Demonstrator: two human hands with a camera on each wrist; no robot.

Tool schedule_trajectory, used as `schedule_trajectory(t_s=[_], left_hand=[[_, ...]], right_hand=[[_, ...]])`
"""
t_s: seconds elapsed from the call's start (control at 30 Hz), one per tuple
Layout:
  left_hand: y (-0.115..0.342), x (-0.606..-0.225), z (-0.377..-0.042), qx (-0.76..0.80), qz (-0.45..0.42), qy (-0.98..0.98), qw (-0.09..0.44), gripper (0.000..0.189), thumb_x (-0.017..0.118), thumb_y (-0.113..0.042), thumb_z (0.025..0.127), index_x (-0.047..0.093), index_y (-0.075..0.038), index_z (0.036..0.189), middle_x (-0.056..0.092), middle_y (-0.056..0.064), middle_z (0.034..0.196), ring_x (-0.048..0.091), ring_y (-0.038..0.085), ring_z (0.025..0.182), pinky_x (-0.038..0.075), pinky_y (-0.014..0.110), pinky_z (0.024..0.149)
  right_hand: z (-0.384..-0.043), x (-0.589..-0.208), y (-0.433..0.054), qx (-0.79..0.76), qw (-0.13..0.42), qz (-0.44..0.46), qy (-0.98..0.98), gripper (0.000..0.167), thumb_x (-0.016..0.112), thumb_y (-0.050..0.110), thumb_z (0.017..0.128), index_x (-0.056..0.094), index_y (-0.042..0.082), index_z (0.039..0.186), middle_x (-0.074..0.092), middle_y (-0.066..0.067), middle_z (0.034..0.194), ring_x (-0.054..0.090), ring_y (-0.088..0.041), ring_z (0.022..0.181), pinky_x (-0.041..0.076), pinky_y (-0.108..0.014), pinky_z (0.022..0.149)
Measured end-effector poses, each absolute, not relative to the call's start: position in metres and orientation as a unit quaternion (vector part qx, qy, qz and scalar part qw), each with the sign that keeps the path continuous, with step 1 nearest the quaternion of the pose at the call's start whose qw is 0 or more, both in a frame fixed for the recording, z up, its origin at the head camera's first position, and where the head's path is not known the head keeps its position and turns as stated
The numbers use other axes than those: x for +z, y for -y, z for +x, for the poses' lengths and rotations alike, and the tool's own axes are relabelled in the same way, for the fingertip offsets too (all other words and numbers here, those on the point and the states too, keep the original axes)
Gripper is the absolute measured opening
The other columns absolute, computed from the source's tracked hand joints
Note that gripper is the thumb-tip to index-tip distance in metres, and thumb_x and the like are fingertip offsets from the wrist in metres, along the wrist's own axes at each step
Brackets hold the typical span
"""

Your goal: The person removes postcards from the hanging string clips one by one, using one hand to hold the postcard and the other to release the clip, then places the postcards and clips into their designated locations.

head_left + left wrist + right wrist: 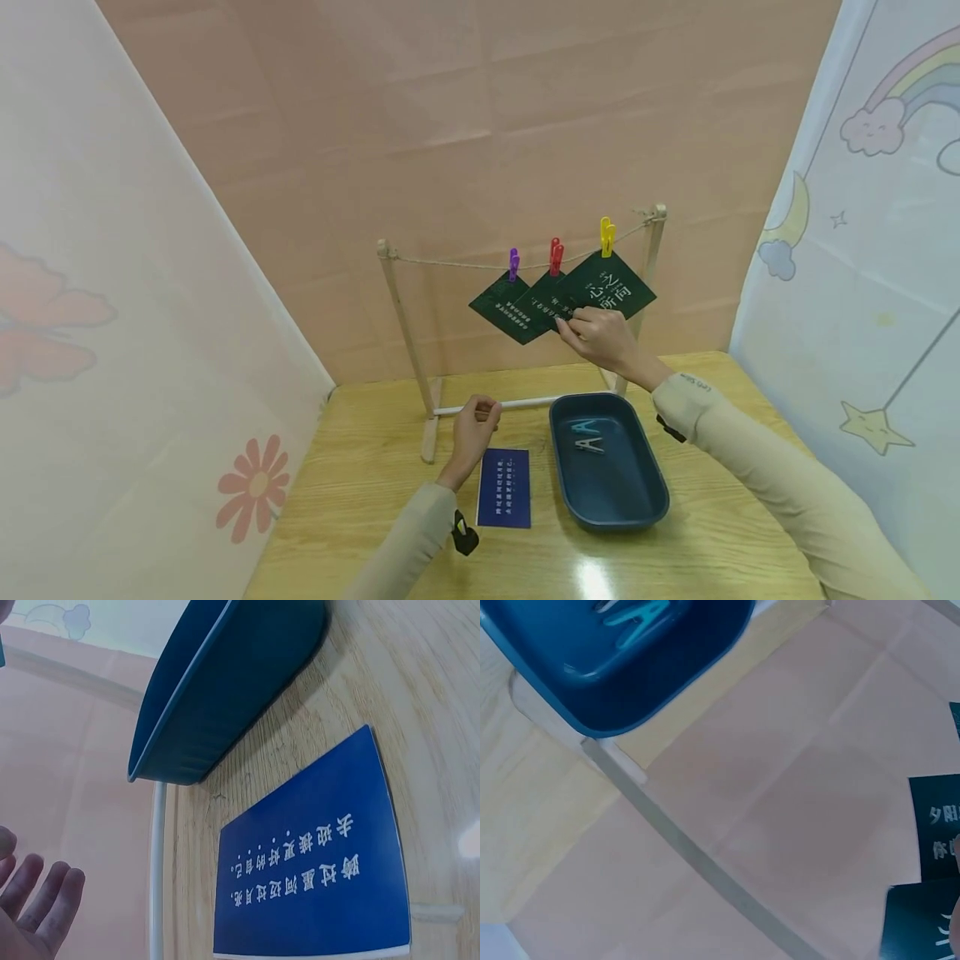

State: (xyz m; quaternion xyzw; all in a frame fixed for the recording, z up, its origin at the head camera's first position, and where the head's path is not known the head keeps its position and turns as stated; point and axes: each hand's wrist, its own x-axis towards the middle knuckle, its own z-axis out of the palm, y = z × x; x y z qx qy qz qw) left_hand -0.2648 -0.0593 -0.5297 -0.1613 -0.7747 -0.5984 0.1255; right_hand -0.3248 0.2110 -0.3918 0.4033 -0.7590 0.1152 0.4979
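Three dark green cards hang overlapping from a string (pixel 450 265): the left card (pixel 491 302) by a purple clothespin (pixel 513 265), the middle card (pixel 536 304) by a red clothespin (pixel 556 257), the right card (pixel 603 279) by a yellow clothespin (pixel 607 237). With curled fingers my right hand (pixel 600 337) pinches at the low edge of the middle card; the fingertips partly hide the contact. My left hand (pixel 475 429) hovers above a blue card (pixel 504 490), its fingers loosely bent and holding nothing. White text covers the blue card (pixel 307 862).
A dark blue tray (pixel 611 521) stands right of the blue card, containing a teal clothespin (pixel 585 427) and a grey clothespin (pixel 589 445). The string runs between two wooden posts (pixel 405 325) joined by a white rod (pixel 532 402). Printed curtains flank the wooden table (pixel 360 467).
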Motion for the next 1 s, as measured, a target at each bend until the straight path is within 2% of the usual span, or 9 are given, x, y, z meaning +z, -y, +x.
schedule_trajectory(t_s=[0.07, 0.17, 0.37, 0.53, 0.63, 0.77, 1.0], left_hand=[[0.058, -0.53, -0.264, -0.599, -0.162, 0.774, 0.125, 0.013, 0.064, -0.009, 0.098, 0.063, 0.002, 0.104, 0.064, 0.016, 0.092, 0.067, 0.041, 0.082, 0.061, 0.031, 0.066], [0.056, -0.529, -0.262, -0.596, -0.16, 0.777, 0.126, 0.011, 0.064, -0.007, 0.098, 0.062, 0.003, 0.104, 0.064, 0.017, 0.093, 0.067, 0.04, 0.082, 0.061, 0.034, 0.066], [0.052, -0.511, -0.248, -0.601, -0.161, 0.77, 0.138, 0.014, 0.063, 0.0, 0.096, 0.06, 0.011, 0.104, 0.063, 0.026, 0.094, 0.066, 0.045, 0.081, 0.061, 0.046, 0.065], [0.05, -0.5, -0.244, -0.611, -0.167, 0.758, 0.155, 0.014, 0.065, 0.001, 0.094, 0.061, 0.012, 0.101, 0.063, 0.027, 0.092, 0.066, 0.047, 0.078, 0.061, 0.039, 0.062], [0.049, -0.509, -0.254, -0.607, -0.168, 0.759, 0.167, 0.014, 0.067, -0.001, 0.094, 0.061, 0.009, 0.101, 0.064, 0.022, 0.091, 0.068, 0.039, 0.075, 0.061, 0.032, 0.06], [0.048, -0.52, -0.266, -0.603, -0.163, 0.765, 0.157, 0.019, 0.07, -0.01, 0.094, 0.062, 0.004, 0.104, 0.065, 0.015, 0.095, 0.068, 0.026, 0.076, 0.059, 0.027, 0.063], [0.048, -0.516, -0.272, -0.595, -0.169, 0.768, 0.166, 0.023, 0.072, -0.015, 0.093, 0.064, 0.004, 0.103, 0.066, 0.012, 0.095, 0.068, 0.025, 0.078, 0.059, 0.027, 0.065]], right_hand=[[-0.325, -0.387, -0.209, 0.118, 0.5, 0.408, 0.755, 0.045, 0.057, 0.018, 0.098, 0.062, 0.007, 0.055, 0.053, -0.003, 0.055, 0.044, -0.013, 0.043, 0.035, -0.027, 0.034], [-0.324, -0.38, -0.206, 0.122, 0.499, 0.419, 0.749, 0.048, 0.053, 0.02, 0.1, 0.061, 0.008, 0.054, 0.053, -0.003, 0.056, 0.044, -0.013, 0.044, 0.036, -0.027, 0.035], [-0.322, -0.365, -0.199, 0.115, 0.495, 0.442, 0.739, 0.051, 0.051, 0.021, 0.101, 0.054, 0.011, 0.052, 0.046, 0.0, 0.053, 0.038, -0.01, 0.044, 0.029, -0.023, 0.037], [-0.322, -0.355, -0.196, 0.102, 0.497, 0.45, 0.735, 0.046, 0.058, 0.015, 0.095, 0.052, 0.011, 0.05, 0.044, 0.0, 0.051, 0.036, -0.01, 0.043, 0.029, -0.022, 0.037], [-0.322, -0.349, -0.194, 0.095, 0.5, 0.454, 0.731, 0.046, 0.058, 0.016, 0.095, 0.053, 0.009, 0.05, 0.045, 0.0, 0.051, 0.038, -0.01, 0.042, 0.031, -0.023, 0.037], [-0.323, -0.343, -0.192, 0.09, 0.508, 0.46, 0.722, 0.048, 0.056, 0.019, 0.098, 0.055, 0.009, 0.051, 0.047, -0.001, 0.052, 0.04, -0.012, 0.044, 0.033, -0.025, 0.038], [-0.325, -0.331, -0.186, 0.067, 0.531, 0.479, 0.696, 0.028, 0.064, 0.016, 0.093, 0.063, 0.005, 0.067, 0.058, -0.006, 0.066, 0.049, -0.021, 0.058, 0.044, -0.033, 0.052]])
